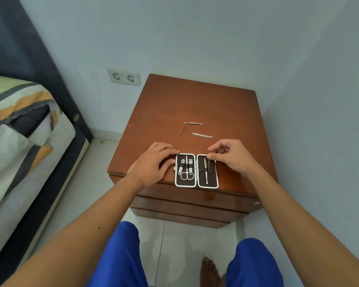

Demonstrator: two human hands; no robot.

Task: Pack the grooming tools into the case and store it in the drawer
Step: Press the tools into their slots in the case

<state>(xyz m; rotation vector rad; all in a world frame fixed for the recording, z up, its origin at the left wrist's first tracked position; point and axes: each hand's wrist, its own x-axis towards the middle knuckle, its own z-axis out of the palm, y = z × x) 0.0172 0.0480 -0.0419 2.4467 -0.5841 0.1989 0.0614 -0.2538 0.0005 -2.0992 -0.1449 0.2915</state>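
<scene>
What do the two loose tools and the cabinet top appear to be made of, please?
The two loose tools look like bare metal: thin, silvery-grey, faintly shiny. The cabinet top looks like reddish-brown wood or wood veneer with a semi-gloss finish and scuff marks; which one, I cannot tell.

Left hand point(153, 160) flat; right hand point(230, 156) fingers pinched.

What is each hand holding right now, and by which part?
The right hand pinches a thin metal tool by its top end, over the case's right half. The left hand rests against the case's left edge, holding no tool.
</scene>
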